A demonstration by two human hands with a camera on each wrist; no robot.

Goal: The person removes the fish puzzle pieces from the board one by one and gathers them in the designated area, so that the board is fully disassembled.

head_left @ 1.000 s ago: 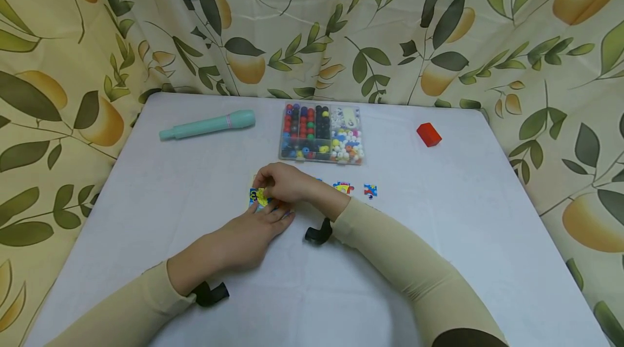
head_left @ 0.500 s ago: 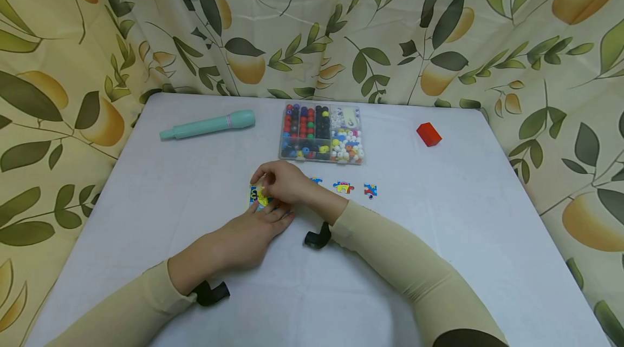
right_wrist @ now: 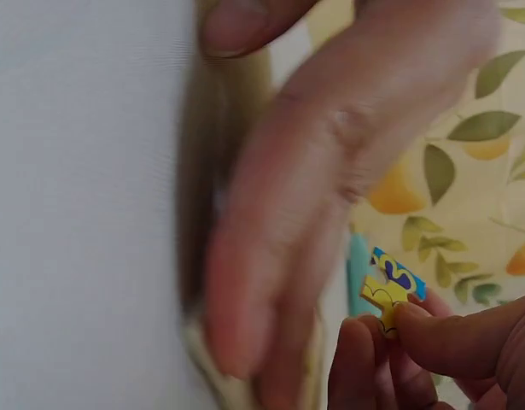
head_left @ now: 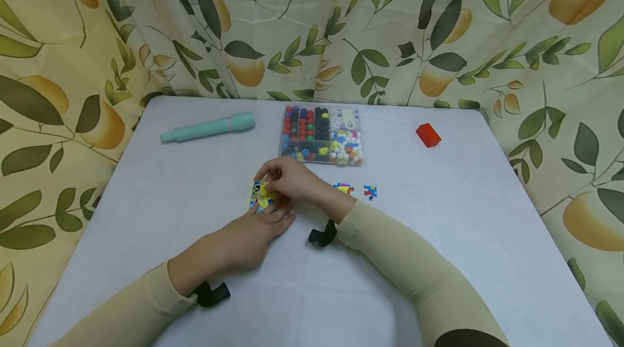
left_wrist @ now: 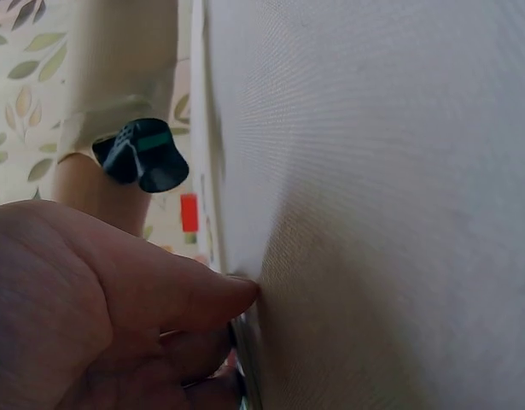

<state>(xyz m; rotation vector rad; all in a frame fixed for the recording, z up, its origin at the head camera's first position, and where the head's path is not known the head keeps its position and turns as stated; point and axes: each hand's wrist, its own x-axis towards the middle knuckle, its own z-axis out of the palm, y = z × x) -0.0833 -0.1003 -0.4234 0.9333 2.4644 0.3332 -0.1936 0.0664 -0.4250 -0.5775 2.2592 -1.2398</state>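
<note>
My right hand [head_left: 294, 179] pinches a yellow and blue puzzle piece [right_wrist: 388, 295] between thumb and fingers, tilted up off the surface in the right wrist view. Below it on the white table lies a small, colourful puzzle [head_left: 263, 203], partly covered by both hands. My left hand [head_left: 241, 239] rests on its lower right part with fingers extended and spread. In the left wrist view the thumb of my left hand [left_wrist: 117, 299] touches the cloth beside the puzzle's edge. Loose pieces [head_left: 343, 188] [head_left: 370, 191] lie to the right.
A clear compartment box of beads [head_left: 322, 135] stands behind the hands. At the back left lies a mint-green cylindrical object [head_left: 207, 128], and a red block [head_left: 428, 135] sits at the back right. A patterned curtain [head_left: 390, 27] hangs beyond the white table [head_left: 463, 239].
My right hand has moved slightly up and right, with the piece more lifted. A loose piece seen beside the wrist half a second ago is now hidden. My left hand stays in place.
</note>
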